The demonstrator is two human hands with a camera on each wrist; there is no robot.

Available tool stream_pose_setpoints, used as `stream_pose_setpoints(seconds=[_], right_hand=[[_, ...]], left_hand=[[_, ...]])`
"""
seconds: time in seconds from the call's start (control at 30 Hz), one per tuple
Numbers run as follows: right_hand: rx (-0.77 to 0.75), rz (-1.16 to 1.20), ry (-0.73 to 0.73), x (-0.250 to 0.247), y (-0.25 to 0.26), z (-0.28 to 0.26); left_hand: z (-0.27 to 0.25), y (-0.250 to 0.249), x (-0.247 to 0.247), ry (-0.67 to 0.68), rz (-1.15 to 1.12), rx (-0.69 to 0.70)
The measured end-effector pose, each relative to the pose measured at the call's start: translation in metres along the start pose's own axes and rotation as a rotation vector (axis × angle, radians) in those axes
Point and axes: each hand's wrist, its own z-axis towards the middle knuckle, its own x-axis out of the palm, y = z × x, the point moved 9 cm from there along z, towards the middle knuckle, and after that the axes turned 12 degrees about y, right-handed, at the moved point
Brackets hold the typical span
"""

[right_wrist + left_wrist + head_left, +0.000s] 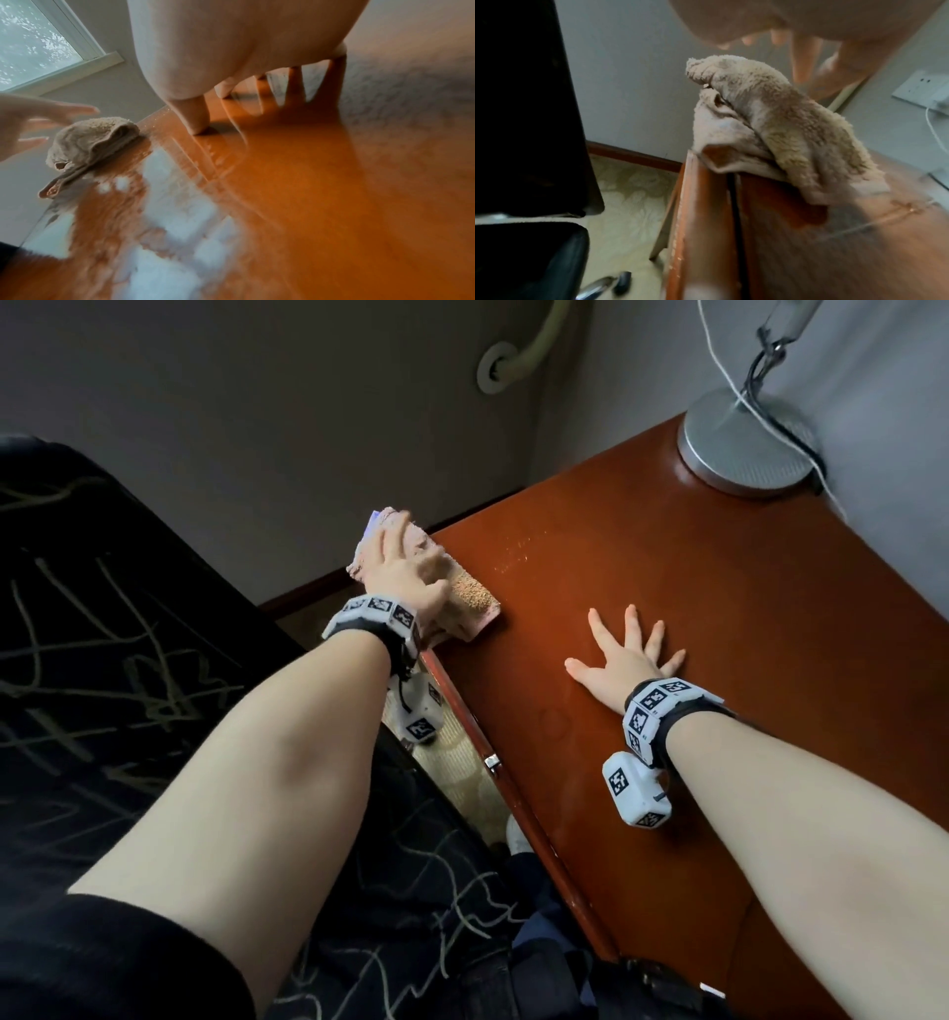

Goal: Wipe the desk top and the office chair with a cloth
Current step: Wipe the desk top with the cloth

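A crumpled beige-pink cloth (475,598) lies on the far left corner of the red-brown desk top (719,618), partly hanging over the edge. My left hand (408,557) is over it with straight, spread fingers. In the left wrist view the fingers (804,58) hover just above the cloth (770,125), and the right wrist view shows the same gap between the left hand (38,115) and the cloth (90,138). My right hand (629,652) lies flat on the desk, fingers spread (298,85). The black office chair (102,660) stands to the left of the desk.
A round grey lamp base (744,449) with a white cord (719,367) stands at the desk's far right corner. On the wall by the desk there is a socket (921,89). Carpet (628,203) shows between the chair (526,101) and the desk. A window (33,40) is on the left.
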Motion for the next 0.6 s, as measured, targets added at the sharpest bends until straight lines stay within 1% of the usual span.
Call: stream_pose_setpoints(seconds=[0.03,0.07,0.1,0.17,0.3,0.43,0.6], right_hand=[[0.000,0.001,0.000,0.000,0.000,0.001],[-0.002,-0.001,-0.001,0.000,-0.001,0.001],[-0.005,-0.003,-0.002,0.001,-0.001,0.001],[-0.010,-0.007,-0.002,0.001,-0.001,0.001],[-0.015,-0.002,-0.001,0.001,-0.001,0.001],[-0.022,-0.013,0.004,0.003,-0.001,0.003],[-0.038,-0.016,0.007,0.002,-0.002,0.005]], left_hand=[[-0.003,0.001,0.000,-0.042,-0.056,-0.059],[-0.005,0.003,0.004,-0.035,-0.086,-0.123],[-0.006,0.003,0.013,0.010,-0.089,-0.172],[-0.007,0.003,0.025,0.097,-0.069,-0.213],[-0.012,0.005,0.031,0.104,-0.047,-0.128],[-0.015,-0.003,0.042,0.156,0.082,-0.051],[-0.011,-0.016,0.050,0.158,0.198,-0.010]])
